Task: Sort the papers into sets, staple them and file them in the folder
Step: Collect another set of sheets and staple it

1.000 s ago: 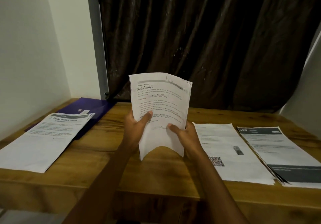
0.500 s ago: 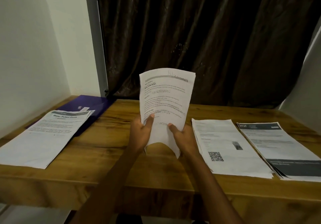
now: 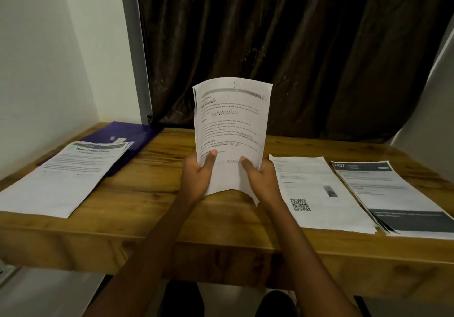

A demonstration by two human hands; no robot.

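Both hands hold a set of printed papers upright above the middle of the wooden table. My left hand grips its lower left edge, thumb on the front. My right hand grips the lower right edge the same way. On the left lies a paper pile headed "Water Potted Plants", partly covering a purple folder at the back left. To the right lie a pile with a QR code and a pile with dark bands. No stapler is in view.
A white wall closes off the left side and a dark brown curtain hangs behind the table. The table's front edge runs just below my wrists. My knees show under it.
The held papers have shifted slightly right and stand more upright and squared. Both hands keep their grip on the bottom edge.
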